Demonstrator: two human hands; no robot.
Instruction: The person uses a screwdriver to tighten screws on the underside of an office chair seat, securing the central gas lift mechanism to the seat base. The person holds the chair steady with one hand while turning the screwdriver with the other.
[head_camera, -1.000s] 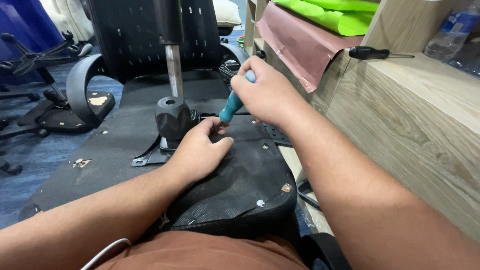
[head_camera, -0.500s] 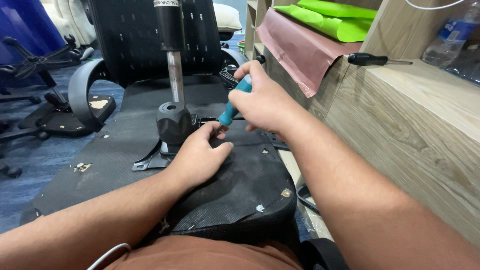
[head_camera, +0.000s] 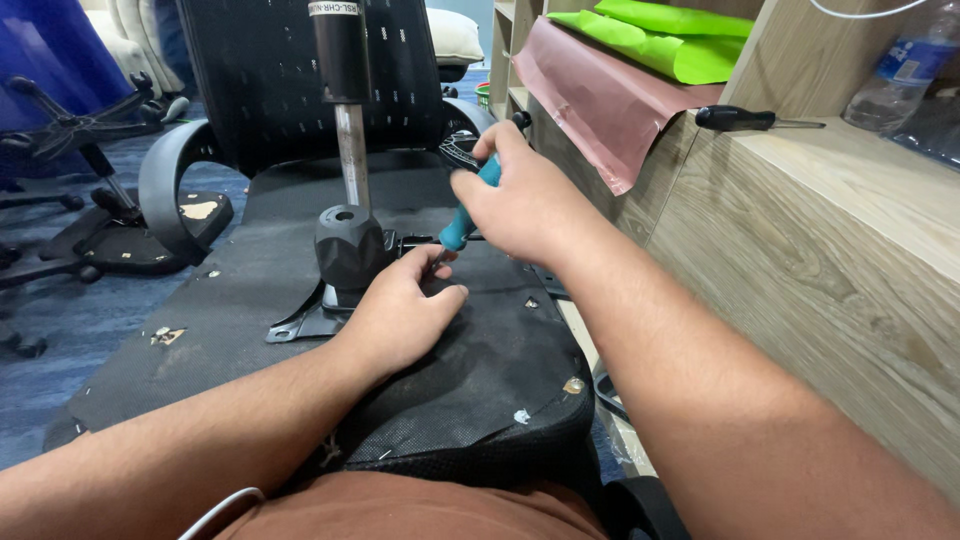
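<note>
An upturned black office chair seat (head_camera: 500, 370) lies in front of me, its fabric underside facing up. My right hand (head_camera: 520, 200) grips a teal-handled screwdriver (head_camera: 462, 228), tip pointing down at the seat beside the black metal mechanism plate (head_camera: 320, 320). My left hand (head_camera: 400, 310) rests flat on the seat fabric, fingertips right by the screwdriver tip. A black cone-shaped hub (head_camera: 350, 245) with a chrome gas cylinder (head_camera: 350, 150) rises from the plate just left of both hands.
A wooden counter (head_camera: 850, 250) stands close on the right, carrying a black-handled screwdriver (head_camera: 750, 120), a plastic bottle (head_camera: 905, 75), pink sheet (head_camera: 600, 100) and green sheets (head_camera: 680, 40). The chair's mesh back (head_camera: 260, 90) and armrest (head_camera: 170, 190) lie behind. Chair bases (head_camera: 60, 130) sit on blue carpet at left.
The view has shifted slightly; my right hand has turned a little on the screwdriver handle. My left hand stays pressed on the seat at the same spot.
</note>
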